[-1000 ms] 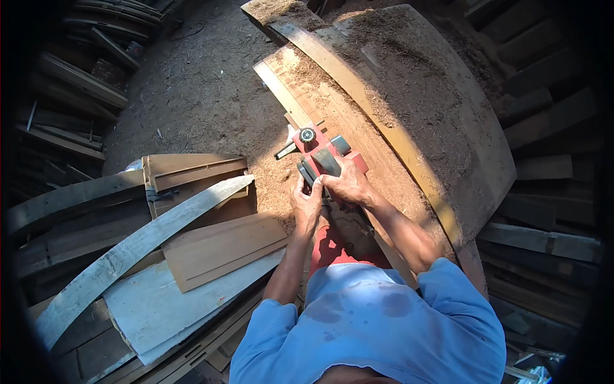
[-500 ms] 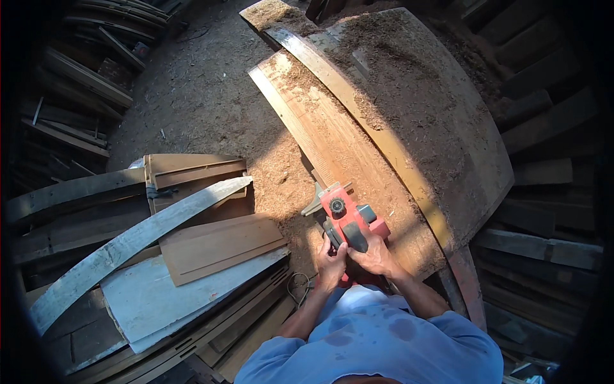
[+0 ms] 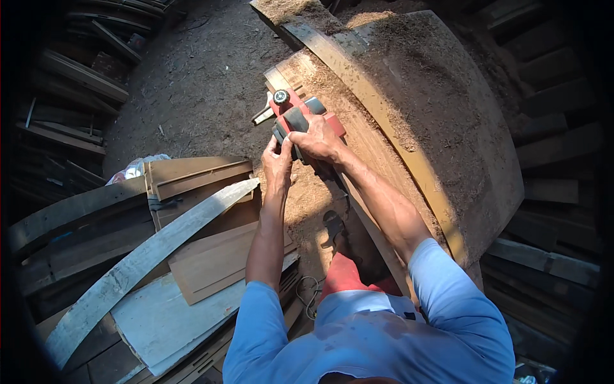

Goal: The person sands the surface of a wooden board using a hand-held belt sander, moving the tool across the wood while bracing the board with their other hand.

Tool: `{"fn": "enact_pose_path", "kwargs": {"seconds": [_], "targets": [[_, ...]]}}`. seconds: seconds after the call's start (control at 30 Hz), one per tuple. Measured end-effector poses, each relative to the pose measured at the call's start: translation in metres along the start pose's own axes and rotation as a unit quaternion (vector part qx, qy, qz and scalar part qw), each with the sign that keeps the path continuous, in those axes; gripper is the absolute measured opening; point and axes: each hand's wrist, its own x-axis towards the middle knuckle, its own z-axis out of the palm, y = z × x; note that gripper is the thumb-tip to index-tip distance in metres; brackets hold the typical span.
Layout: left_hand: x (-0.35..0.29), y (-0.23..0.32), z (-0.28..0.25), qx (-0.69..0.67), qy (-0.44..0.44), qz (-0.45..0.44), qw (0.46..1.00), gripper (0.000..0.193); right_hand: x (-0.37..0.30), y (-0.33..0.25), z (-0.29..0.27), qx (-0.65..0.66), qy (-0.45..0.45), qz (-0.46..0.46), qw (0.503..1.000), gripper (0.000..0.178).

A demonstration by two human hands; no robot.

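A red electric hand planer (image 3: 295, 118) with a black knob sits on a wide wooden board (image 3: 358, 147), close to the board's far left end. My right hand (image 3: 318, 139) is wrapped round the planer's rear grip. At the tool's left side, my left hand (image 3: 277, 163) grips its dark side part, thumb near my right hand. Out over the board's left edge sticks the planer's metal side fence (image 3: 263, 112). Both arms are stretched forward. Shavings lie on the board, and the underside of the planer is hidden.
Along the board's right side runs a long yellowish wooden strip (image 3: 409, 160). Beyond it a large panel (image 3: 473, 128) is covered in shavings. To my left are stacked planks, a pale curved board (image 3: 153, 243) and a whitish sheet (image 3: 185, 320). More timber (image 3: 550, 192) lines the right.
Both hands have pushed the planer forward and slightly left along the board, from near my body to its far end. My arms have gone from bent to outstretched.
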Motion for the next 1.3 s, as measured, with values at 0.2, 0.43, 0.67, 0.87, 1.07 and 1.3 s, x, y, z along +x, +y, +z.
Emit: {"fn": "enact_pose_path", "kwargs": {"seconds": [0.2, 0.43, 0.67, 0.87, 1.07, 1.3], "targets": [[-0.003, -0.003, 0.009, 0.080, 0.046, 0.011, 0.996, 0.043, 0.015, 0.025, 0.006, -0.038, 0.012, -0.017, 0.999, 0.033], [-0.143, -0.021, 0.035, 0.189, 0.078, 0.034, 0.978, 0.044, -0.122, 0.050, 0.000, -0.018, -0.007, 0.032, 0.999, 0.040], [-0.353, -0.060, 0.085, 0.321, 0.049, -0.015, 0.946, 0.055, -0.339, 0.112, -0.031, -0.015, 0.010, 0.023, 1.000, 0.046], [-0.472, -0.070, 0.111, 0.252, 0.013, -0.088, 0.964, 0.051, -0.473, 0.155, -0.039, 0.047, 0.019, 0.069, 0.996, 0.036], [-0.415, -0.053, 0.104, 0.254, 0.007, -0.150, 0.956, 0.045, -0.412, 0.136, -0.037, -0.041, 0.014, 0.061, 0.997, 0.038], [-0.256, -0.063, 0.051, 0.196, 0.066, -0.028, 0.978, 0.040, -0.248, 0.094, -0.011, -0.005, 0.020, -0.031, 0.999, 0.043]]}}
